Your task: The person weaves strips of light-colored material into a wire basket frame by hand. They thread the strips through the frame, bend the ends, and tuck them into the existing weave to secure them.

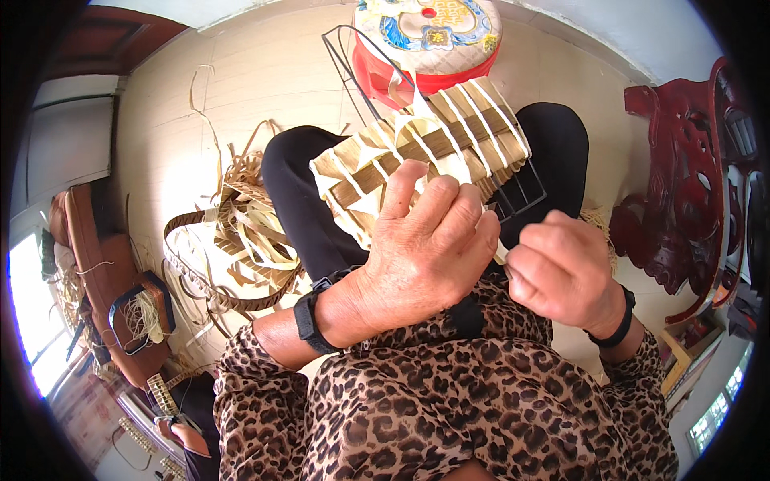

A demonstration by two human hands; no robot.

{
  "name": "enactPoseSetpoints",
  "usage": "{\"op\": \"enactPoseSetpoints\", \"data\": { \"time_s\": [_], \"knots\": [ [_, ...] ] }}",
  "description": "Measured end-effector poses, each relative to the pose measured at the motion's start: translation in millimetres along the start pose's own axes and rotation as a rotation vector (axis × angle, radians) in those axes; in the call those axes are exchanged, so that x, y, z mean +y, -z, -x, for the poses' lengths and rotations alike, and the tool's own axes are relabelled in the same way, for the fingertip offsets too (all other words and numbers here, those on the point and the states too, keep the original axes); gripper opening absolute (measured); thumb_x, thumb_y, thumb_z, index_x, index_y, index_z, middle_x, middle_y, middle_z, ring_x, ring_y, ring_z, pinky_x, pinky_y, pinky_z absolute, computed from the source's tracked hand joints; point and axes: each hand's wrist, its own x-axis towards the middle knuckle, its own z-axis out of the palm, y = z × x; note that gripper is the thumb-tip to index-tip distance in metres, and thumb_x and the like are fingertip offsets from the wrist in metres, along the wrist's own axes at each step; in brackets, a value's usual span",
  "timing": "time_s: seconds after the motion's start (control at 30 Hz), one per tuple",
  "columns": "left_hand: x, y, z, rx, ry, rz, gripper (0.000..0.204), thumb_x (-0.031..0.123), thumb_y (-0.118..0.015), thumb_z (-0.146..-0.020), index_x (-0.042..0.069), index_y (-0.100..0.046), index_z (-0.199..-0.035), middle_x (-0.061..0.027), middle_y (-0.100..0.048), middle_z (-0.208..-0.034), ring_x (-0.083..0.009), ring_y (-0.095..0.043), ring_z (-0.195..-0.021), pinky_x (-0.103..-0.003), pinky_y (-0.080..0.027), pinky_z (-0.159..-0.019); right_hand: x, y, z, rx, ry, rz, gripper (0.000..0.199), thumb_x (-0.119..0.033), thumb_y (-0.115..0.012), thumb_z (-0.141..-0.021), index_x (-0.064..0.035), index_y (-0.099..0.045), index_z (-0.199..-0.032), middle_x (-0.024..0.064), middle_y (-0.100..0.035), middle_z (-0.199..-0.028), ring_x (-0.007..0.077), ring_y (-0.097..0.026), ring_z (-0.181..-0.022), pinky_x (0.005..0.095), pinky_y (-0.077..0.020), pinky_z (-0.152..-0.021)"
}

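A wire frame (532,195) in black rests across my lap, wrapped with flat tan fibre strips. Pale strips cross a darker brown band on the wrapped panel (413,148), and a few loose pale ends stick up from it. My left hand (437,244) is at the panel's near edge, its index finger reaching over the panel and the other fingers curled; its grip is hidden. To its right, my right hand (559,268) is closed in a fist. A short bit of pale strip (502,252) shows between the two hands, at the right hand's fingers.
Loose fibre strips (249,232) lie heaped on the floor at left. A round patterned stool (437,36) with a red side stands ahead. Carved dark-red wooden furniture (674,184) is at right. At lower left, another person's hand (191,441) is by a braided strip.
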Motion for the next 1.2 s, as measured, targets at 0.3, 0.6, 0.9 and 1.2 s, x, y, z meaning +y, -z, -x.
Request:
{"op": "enactPoseSetpoints", "data": {
  "time_s": [0.3, 0.6, 0.9, 1.2],
  "knots": [
    [10.0, -8.6, 7.8, 0.128, -0.095, -0.042, 0.032, 0.014, -0.061, -0.055, -0.003, -0.063, -0.083, -0.0134, -0.057, -0.083, -0.0226, -0.055, -0.075, -0.043, -0.046, -0.075, 13.1, -33.5, -5.8, 0.07, -0.282, -0.083, 0.027, 0.006, -0.066, -0.071, -0.0029, -0.067, -0.096, 0.0077, -0.059, -0.089, 0.0229, -0.063, -0.074, 0.0316, -0.0522, -0.064],
    [17.8, -13.1, 12.2, 0.201, -0.018, 0.041, 0.034, 0.012, -0.062, -0.054, 0.0, -0.063, -0.085, -0.0124, -0.06, -0.087, -0.0218, -0.058, -0.079, -0.037, -0.047, -0.071, 14.3, -35.0, -7.7, 0.061, -0.205, 0.009, 0.027, 0.003, -0.067, -0.07, -0.0051, -0.07, -0.095, 0.0049, -0.06, -0.088, 0.0199, -0.063, -0.076, 0.0288, -0.0533, -0.065],
    [-35.9, 21.9, 16.8, 0.144, 0.448, 0.094, 0.062, 0.016, -0.079, -0.068, 0.002, -0.055, -0.123, -0.0182, -0.06, -0.116, -0.0341, -0.054, -0.109, -0.044, -0.044, -0.094, 30.8, -19.6, -25.5, 0.049, -0.188, -0.001, 0.02, 0.007, -0.061, -0.073, -0.0037, -0.068, -0.088, 0.0091, -0.062, -0.083, 0.0249, -0.062, -0.077, 0.0336, -0.0524, -0.068],
    [-56.5, 4.7, 9.0, 0.03, 0.425, 0.083, 0.058, 0.019, -0.076, -0.07, 0.0, -0.056, -0.121, -0.0183, -0.059, -0.114, -0.0336, -0.053, -0.108, -0.043, -0.043, -0.093, 75.2, -37.5, -78.5, -0.144, 0.085, 0.108, 0.023, -0.009, -0.069, -0.073, -0.0037, -0.06, -0.093, 0.0103, -0.06, -0.09, 0.0301, -0.059, -0.089, 0.0403, -0.0492, -0.076]
  ]
}}
